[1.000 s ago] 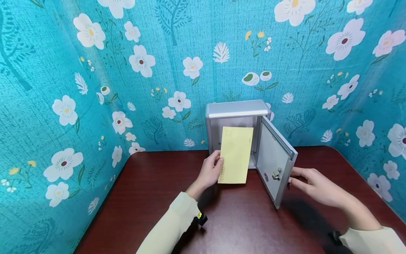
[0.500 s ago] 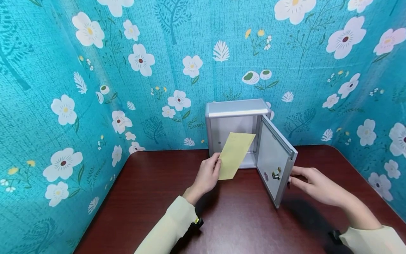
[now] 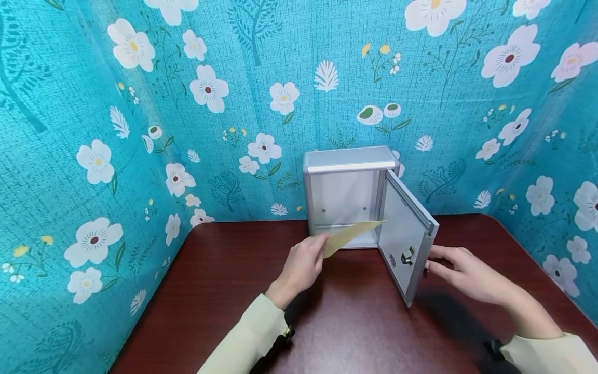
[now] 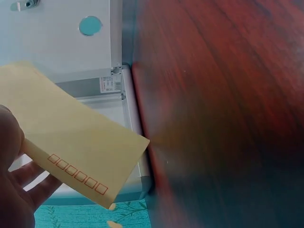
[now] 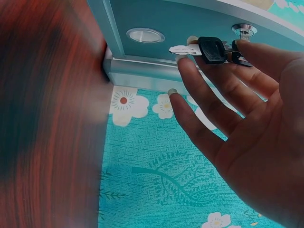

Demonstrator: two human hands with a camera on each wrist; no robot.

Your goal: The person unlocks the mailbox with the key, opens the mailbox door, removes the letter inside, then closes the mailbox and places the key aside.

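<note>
My left hand [image 3: 301,265] pinches a yellow paper envelope [image 3: 350,236] by one long edge, in front of the grey metal mailbox [image 3: 348,160]. The envelope is tipped almost edge-on in the head view; the left wrist view shows red postcode squares along its edge. The mailbox door [image 3: 403,223] is swung open to the right. At its outer face, my right hand [image 3: 467,275] holds a black-headed key in the lock [image 5: 244,30]. A second black-headed key [image 5: 212,50] lies across the fingers in the right wrist view. Part of the inserted key is hidden by the thumb.
Dark red-brown table [image 3: 219,296] carries the mailbox near its back edge. Blue floral cloth [image 3: 261,104] hangs behind and along both sides. A latch [image 3: 408,255] sticks out from the door's inner face, and the door has a round hole [image 4: 90,25].
The envelope has turned from upright and facing me to tilted flat, its top lowered toward the mailbox's lower part. My left hand has rotated with it. The right hand and door stay put.
</note>
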